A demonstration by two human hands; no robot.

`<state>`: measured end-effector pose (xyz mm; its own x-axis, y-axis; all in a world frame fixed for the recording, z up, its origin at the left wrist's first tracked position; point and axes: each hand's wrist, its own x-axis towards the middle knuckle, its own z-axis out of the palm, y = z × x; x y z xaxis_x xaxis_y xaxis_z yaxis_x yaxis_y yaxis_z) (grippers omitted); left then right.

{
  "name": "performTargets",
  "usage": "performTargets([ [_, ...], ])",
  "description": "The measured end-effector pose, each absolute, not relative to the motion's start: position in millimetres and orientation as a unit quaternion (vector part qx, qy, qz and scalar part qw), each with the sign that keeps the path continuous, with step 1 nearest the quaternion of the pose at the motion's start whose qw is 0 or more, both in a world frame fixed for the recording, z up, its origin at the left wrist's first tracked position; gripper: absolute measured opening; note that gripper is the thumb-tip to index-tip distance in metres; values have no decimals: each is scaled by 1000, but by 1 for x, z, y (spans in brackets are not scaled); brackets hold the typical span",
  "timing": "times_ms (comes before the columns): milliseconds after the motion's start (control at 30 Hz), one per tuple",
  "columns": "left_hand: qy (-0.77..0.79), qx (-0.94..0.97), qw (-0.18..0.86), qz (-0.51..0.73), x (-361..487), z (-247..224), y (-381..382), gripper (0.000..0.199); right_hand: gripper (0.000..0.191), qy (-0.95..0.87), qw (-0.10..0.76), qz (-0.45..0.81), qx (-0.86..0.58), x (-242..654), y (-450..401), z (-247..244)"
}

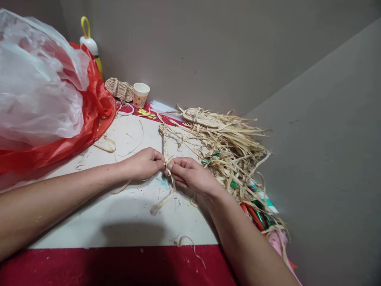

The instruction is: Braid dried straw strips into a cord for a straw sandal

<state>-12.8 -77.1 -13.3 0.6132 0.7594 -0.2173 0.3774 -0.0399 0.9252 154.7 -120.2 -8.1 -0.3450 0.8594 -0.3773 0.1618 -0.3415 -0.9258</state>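
A thin braided straw cord (164, 139) runs down the middle of the white board (125, 214) to my fingertips. My left hand (147, 163) pinches the straw strands from the left side. Close against it, my right hand (189, 172) grips the same strands between thumb and fingers. Below the hands a loose straw tail (163, 202) hangs down and ends on the board. Just how the strands cross between my fingers is hidden.
Dry straw (235, 147) is heaped at the right, with a small woven sole (201, 117) on it. Farther back stand a paper cup (141, 95), another woven piece (119, 89) and a yellow-white bottle (91, 45). Red and clear plastic bags (44, 87) bulge at left; grey walls (208, 51) close the back.
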Motion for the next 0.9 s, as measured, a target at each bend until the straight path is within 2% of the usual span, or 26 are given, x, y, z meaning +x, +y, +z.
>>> performTargets([
  [167, 393, 701, 576, 151, -11, -16, -75, 20, 29, -667, 196, 437, -571, 156, -122, -3],
  [367, 345, 578, 731, 114, -10, -11, -74, 19, 28, -756, 149, 278, -574, 154, -123, 3],
  [567, 328, 546, 761, 120, -10, -13, -74, 19, 26, -786, 113, 265, -547, 158, -126, 8],
  [900, 368, 639, 655, 165, -8, -16, -77, 21, 34, -762, 133, 270, -573, 166, -127, 20],
])
